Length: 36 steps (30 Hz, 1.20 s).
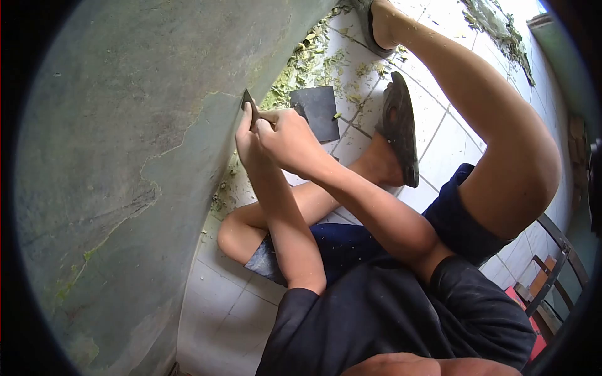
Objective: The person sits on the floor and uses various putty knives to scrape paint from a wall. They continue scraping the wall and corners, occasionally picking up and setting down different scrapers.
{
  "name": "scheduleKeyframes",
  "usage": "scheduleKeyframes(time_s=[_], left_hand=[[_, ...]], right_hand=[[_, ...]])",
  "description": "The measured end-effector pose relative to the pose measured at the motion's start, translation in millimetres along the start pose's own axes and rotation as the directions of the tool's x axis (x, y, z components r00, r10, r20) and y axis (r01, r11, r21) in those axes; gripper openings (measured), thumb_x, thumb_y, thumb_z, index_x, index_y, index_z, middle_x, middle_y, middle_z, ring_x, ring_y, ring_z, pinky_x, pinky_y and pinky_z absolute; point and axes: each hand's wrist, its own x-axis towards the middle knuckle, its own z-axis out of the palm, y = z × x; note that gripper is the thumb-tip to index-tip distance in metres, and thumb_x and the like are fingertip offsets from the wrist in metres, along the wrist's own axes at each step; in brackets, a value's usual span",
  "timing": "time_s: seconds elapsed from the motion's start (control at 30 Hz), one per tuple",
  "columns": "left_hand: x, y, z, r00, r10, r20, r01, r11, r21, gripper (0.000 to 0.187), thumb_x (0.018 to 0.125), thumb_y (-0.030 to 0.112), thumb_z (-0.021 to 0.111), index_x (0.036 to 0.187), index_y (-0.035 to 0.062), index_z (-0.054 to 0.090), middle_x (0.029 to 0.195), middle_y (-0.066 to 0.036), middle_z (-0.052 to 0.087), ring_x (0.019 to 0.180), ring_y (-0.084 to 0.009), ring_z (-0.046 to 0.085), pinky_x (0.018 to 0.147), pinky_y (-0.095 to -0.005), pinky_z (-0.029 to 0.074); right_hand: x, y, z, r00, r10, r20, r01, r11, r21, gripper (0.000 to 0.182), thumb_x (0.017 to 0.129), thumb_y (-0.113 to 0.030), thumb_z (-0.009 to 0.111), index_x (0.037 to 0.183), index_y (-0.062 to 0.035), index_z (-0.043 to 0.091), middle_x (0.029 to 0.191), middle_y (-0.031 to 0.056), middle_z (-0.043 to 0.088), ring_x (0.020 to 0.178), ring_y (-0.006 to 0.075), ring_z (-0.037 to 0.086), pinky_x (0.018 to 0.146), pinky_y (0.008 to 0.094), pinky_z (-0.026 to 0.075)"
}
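Observation:
Both of my hands meet near the foot of a grey-green wall [125,94], at the upper middle of the view. My left hand [248,135] is closed on a small dark scraper [249,103], its thumb or a finger lying along the blade. My right hand [285,138] wraps round the same scraper from the other side, against my left hand. The blade's pointed corner touches the wall beside the edge of a peeled patch. Just right of my hands, a dark square sheet [323,113] lies on the tiles.
Green paint flakes [301,69] litter the white tiled floor [213,294] along the wall. My bent legs and a dark sandal [400,128] are to the right. A dark metal frame [555,276] and a red object [536,332] stand at the lower right.

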Motion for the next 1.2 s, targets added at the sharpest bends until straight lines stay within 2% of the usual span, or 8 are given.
scheduleKeyframes(time_s=[0.1,0.13,0.4,0.5,0.53,0.63,0.7,1.2], left_hand=[[17.5,-2.0,-14.6,0.975,-0.205,0.088,0.213,0.972,-0.099,0.027,0.105,0.035,0.055,0.107,0.0099,0.066,0.09,-0.005,0.065,0.08,-0.0161,0.063,0.072,-0.0319,0.051],[26.0,-9.3,-20.4,0.986,-0.16,0.039,0.163,0.984,-0.071,0.026,0.105,0.034,0.056,0.108,0.0099,0.066,0.092,-0.006,0.065,0.082,-0.0167,0.063,0.074,-0.0332,0.051],[-2.4,-2.8,8.5,1.0,0.013,-0.028,-0.012,0.999,0.04,0.024,0.106,0.031,0.054,0.106,0.0104,0.066,0.091,-0.003,0.064,0.082,-0.0135,0.062,0.074,-0.0291,0.049],[-2.6,3.9,12.9,0.999,0.026,-0.04,-0.023,0.998,0.06,0.024,0.107,0.031,0.053,0.105,0.0102,0.065,0.091,-0.003,0.064,0.082,-0.0137,0.061,0.073,-0.0291,0.049],[-1.6,0.4,10.7,0.998,0.01,-0.055,-0.005,0.997,0.08,0.024,0.106,0.031,0.054,0.105,0.0099,0.065,0.091,-0.003,0.064,0.083,-0.0139,0.062,0.074,-0.0293,0.049],[15.3,-5.2,-9.8,0.995,-0.069,-0.074,0.071,0.997,0.031,0.024,0.105,0.031,0.058,0.107,0.009,0.066,0.094,-0.004,0.065,0.085,-0.0145,0.062,0.077,-0.0291,0.049],[-3.2,7.2,-2.4,0.999,-0.019,-0.03,0.02,0.999,0.05,0.028,0.108,0.034,0.051,0.109,0.0113,0.067,0.092,-0.004,0.066,0.081,-0.0144,0.063,0.074,-0.0302,0.05],[-12.1,-2.4,-10.3,0.995,0.034,-0.091,-0.028,0.997,0.068,0.026,0.108,0.03,0.051,0.105,0.0088,0.067,0.085,-0.002,0.063,0.075,-0.0133,0.061,0.067,-0.0272,0.048]], right_hand=[[21.2,4.7,6.8,0.981,0.192,0.024,-0.192,0.981,-0.026,0.035,0.089,-0.018,0.05,0.092,0.0094,0.071,0.084,0.0363,0.066,0.088,0.0503,0.069,0.086,0.0512,0.055],[23.9,9.0,3.6,0.975,0.211,0.074,-0.21,0.978,-0.021,0.036,0.092,-0.017,0.05,0.105,0.0097,0.071,0.08,0.0294,0.069,0.078,0.0338,0.072,0.078,0.0414,0.055],[16.4,4.2,-0.4,0.99,0.133,0.039,-0.133,0.991,-0.014,0.034,0.092,-0.017,0.052,0.099,0.0109,0.07,0.07,0.0253,0.065,0.064,0.0269,0.064,0.067,0.0399,0.051],[9.8,4.2,-0.8,1.0,0.001,-0.001,-0.001,1.0,-0.012,0.035,0.092,-0.018,0.052,0.096,0.0115,0.07,0.067,0.0229,0.063,0.06,0.0259,0.062,0.064,0.0399,0.051],[16.5,0.1,-2.0,0.991,0.124,0.042,-0.124,0.992,-0.021,0.036,0.09,-0.019,0.05,0.095,0.0097,0.071,0.087,0.0369,0.066,0.088,0.05,0.069,0.083,0.0498,0.055],[14.8,3.6,-6.3,0.994,0.102,0.039,-0.1,0.994,-0.043,0.035,0.092,-0.017,0.051,0.1,0.0104,0.071,0.074,0.0269,0.068,0.069,0.0322,0.069,0.07,0.0413,0.054],[4.2,-5.6,-2.6,0.999,0.029,0.043,-0.03,0.999,0.025,0.035,0.088,-0.017,0.051,0.098,0.0088,0.072,0.086,0.0364,0.066,0.086,0.051,0.068,0.083,0.0495,0.055],[10.0,2.3,5.6,0.984,0.143,0.11,-0.141,0.99,-0.029,0.035,0.093,-0.018,0.05,0.099,0.0089,0.071,0.078,0.0276,0.069,0.07,0.0357,0.07,0.073,0.0434,0.055]])
